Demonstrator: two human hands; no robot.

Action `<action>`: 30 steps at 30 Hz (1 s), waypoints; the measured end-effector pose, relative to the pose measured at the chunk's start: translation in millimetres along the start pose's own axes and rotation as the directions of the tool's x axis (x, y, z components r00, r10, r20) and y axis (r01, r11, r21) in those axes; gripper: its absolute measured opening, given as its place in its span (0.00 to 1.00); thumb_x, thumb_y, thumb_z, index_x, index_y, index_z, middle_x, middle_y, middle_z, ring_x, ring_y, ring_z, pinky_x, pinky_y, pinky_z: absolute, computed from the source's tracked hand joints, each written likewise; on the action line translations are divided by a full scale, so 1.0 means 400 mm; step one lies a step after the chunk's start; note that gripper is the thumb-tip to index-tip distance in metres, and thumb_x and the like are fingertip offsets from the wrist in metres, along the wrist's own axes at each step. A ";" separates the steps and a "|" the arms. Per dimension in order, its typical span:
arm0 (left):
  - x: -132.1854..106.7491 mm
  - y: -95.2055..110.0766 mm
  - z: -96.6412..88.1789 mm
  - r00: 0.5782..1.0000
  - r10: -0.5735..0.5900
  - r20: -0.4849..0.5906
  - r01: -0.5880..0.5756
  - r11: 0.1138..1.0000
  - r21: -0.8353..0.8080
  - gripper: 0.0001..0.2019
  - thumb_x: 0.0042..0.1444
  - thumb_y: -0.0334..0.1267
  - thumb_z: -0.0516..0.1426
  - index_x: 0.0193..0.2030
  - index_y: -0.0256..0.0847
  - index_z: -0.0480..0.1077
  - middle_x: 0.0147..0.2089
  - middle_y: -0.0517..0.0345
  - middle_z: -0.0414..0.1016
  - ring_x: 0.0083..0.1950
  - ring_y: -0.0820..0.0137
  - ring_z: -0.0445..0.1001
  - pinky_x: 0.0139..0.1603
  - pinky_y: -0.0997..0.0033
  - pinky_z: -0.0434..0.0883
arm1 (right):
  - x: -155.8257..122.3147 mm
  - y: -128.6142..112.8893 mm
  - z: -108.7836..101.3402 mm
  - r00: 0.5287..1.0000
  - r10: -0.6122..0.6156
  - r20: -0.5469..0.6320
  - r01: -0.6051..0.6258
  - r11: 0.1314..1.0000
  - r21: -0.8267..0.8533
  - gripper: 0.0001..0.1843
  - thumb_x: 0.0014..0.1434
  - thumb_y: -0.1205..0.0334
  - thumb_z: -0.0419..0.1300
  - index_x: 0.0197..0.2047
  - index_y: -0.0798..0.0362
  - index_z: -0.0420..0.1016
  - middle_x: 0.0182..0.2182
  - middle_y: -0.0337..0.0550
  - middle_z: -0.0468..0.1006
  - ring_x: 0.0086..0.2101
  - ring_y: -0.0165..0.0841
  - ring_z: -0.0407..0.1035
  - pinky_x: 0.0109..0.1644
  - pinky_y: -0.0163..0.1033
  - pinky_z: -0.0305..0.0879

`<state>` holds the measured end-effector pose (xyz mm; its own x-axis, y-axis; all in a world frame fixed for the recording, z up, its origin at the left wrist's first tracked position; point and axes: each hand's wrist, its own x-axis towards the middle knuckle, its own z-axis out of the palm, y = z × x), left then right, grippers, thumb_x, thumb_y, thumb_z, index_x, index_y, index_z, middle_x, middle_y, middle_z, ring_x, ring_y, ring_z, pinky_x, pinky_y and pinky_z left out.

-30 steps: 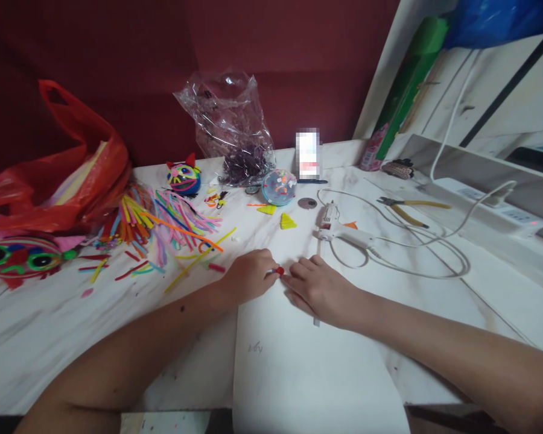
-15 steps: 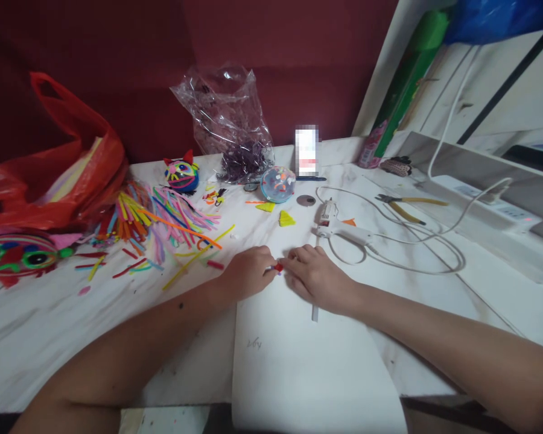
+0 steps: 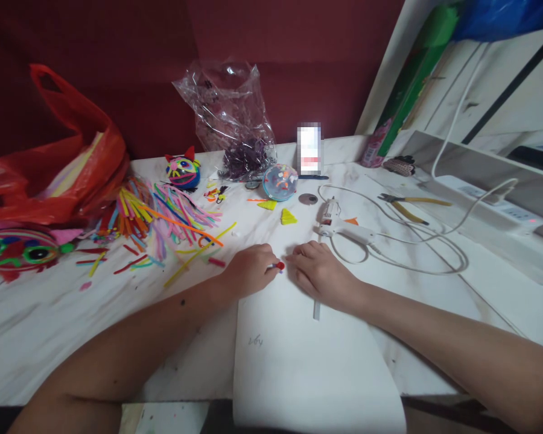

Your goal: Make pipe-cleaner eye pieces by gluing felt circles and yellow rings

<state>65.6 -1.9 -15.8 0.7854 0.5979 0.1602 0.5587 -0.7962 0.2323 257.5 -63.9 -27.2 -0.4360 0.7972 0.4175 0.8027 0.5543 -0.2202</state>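
My left hand (image 3: 250, 269) is over the paper's far edge, thumb and fingers pinched on a small red piece (image 3: 279, 265) with white and purplish bits beside it. Its exact kind is too small to make out. Just to the right is my right hand (image 3: 326, 274), fingers bent and apart, the tips a short gap from the red piece. Nothing shows between them. A narrow grey strip (image 3: 316, 310) sticks out beneath my right hand. Under both hands lies a white sheet of paper (image 3: 308, 367) with faint pencil writing, hanging over the table's front edge.
A white glue gun (image 3: 344, 229) with a looped cord and yellow-handled pliers (image 3: 405, 202) lie right. Beyond the hands are yellow felt-like triangles (image 3: 288, 217) and a clear ball (image 3: 280, 182). Pipe cleaners (image 3: 163, 211), a decorated ball (image 3: 182, 171) and a red bag (image 3: 85, 181) are left.
My right hand has drawn slightly right, off the small red piece, so a gap now shows. My left hand still pinches the piece. The view has shifted slightly.
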 end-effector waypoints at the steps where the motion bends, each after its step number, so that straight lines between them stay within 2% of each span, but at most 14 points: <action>1: 0.000 0.001 -0.001 1.000 0.001 0.002 -0.001 1.000 0.003 0.07 0.57 0.33 0.55 0.30 0.38 0.73 0.31 0.59 0.68 0.35 0.71 0.69 0.36 0.74 0.64 | 0.000 0.000 0.000 1.000 0.007 -0.004 -0.007 1.000 -0.005 0.15 0.61 0.67 0.49 0.44 0.58 0.76 0.35 0.51 0.72 0.37 0.39 0.61 0.40 0.43 0.55; 13: -0.001 0.000 0.000 1.000 0.015 0.002 -0.015 1.000 0.026 0.07 0.56 0.32 0.54 0.29 0.37 0.71 0.31 0.58 0.68 0.36 0.71 0.69 0.35 0.73 0.63 | -0.002 -0.006 0.007 0.996 0.004 0.084 -0.003 1.000 -0.018 0.17 0.62 0.61 0.51 0.50 0.57 0.73 0.46 0.56 0.71 0.43 0.43 0.60 0.44 0.47 0.56; 20: -0.002 -0.002 0.002 1.000 0.013 -0.008 -0.013 1.000 0.002 0.08 0.57 0.32 0.55 0.29 0.38 0.73 0.30 0.59 0.68 0.34 0.72 0.69 0.34 0.74 0.63 | 0.001 0.004 0.001 0.999 0.038 -0.006 -0.038 0.999 -0.005 0.16 0.60 0.66 0.50 0.47 0.58 0.74 0.42 0.54 0.72 0.41 0.42 0.60 0.43 0.47 0.56; 30: 0.000 0.005 -0.006 1.000 -0.009 0.009 0.009 1.000 -0.015 0.07 0.56 0.32 0.55 0.30 0.38 0.73 0.31 0.58 0.69 0.36 0.71 0.70 0.36 0.73 0.64 | 0.001 0.006 -0.005 0.997 0.059 -0.045 -0.058 0.998 0.024 0.13 0.60 0.68 0.50 0.43 0.58 0.74 0.37 0.52 0.73 0.38 0.40 0.62 0.40 0.44 0.57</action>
<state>66.1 -3.4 -13.1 0.7826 0.6042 0.1498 0.5617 -0.7891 0.2485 260.0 -62.7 -25.7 -0.3694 0.8170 0.4428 0.8165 0.5129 -0.2651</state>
